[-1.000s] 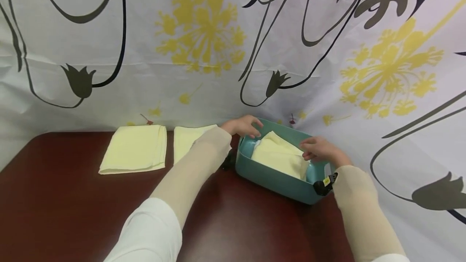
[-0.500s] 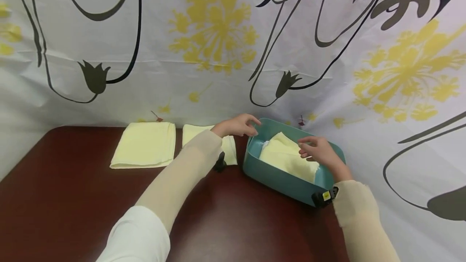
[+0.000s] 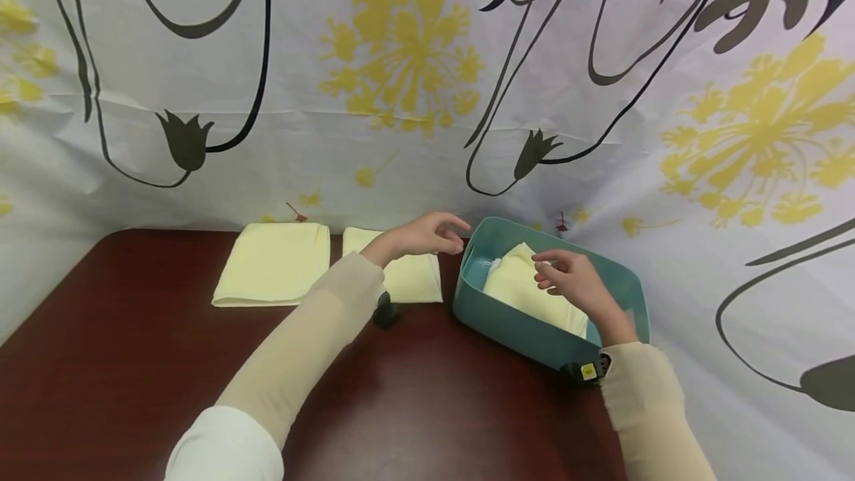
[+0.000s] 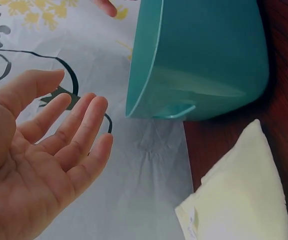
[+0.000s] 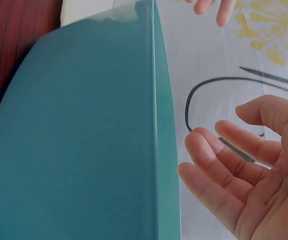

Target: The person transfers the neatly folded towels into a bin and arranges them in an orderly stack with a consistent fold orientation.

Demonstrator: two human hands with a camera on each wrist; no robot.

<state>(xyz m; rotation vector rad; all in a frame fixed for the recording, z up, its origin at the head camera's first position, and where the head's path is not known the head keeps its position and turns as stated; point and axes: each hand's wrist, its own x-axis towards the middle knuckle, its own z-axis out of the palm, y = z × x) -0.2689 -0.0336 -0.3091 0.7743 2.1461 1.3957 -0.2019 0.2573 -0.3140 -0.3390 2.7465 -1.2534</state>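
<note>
A teal plastic bin (image 3: 517, 332) stands at the right of the table, with a folded pale yellow cloth (image 3: 528, 289) lying inside it. My right hand (image 3: 574, 280) hovers over the bin and that cloth, holding nothing, its fingers loosely bent. Left of the bin's rim, my left hand (image 3: 424, 234) is in the air with relaxed fingers and nothing in them. It hangs above a second folded yellow cloth (image 3: 414, 278), which the arm partly covers. Both wrist views show bare palms, the left hand (image 4: 53, 150) and the right hand (image 5: 249, 165), each apart from the bin.
Another folded yellow cloth (image 3: 274, 262) lies at the back left of the dark red-brown table (image 3: 401, 407). A patterned white curtain (image 3: 300, 80) hangs directly behind the table and along its right side. Small black cameras sit on both wrists.
My left hand has drawn back leftward from the bin's rim, showing more of the second cloth. The right hand has lifted slightly off the cloth in the bin. The head view has turned left.
</note>
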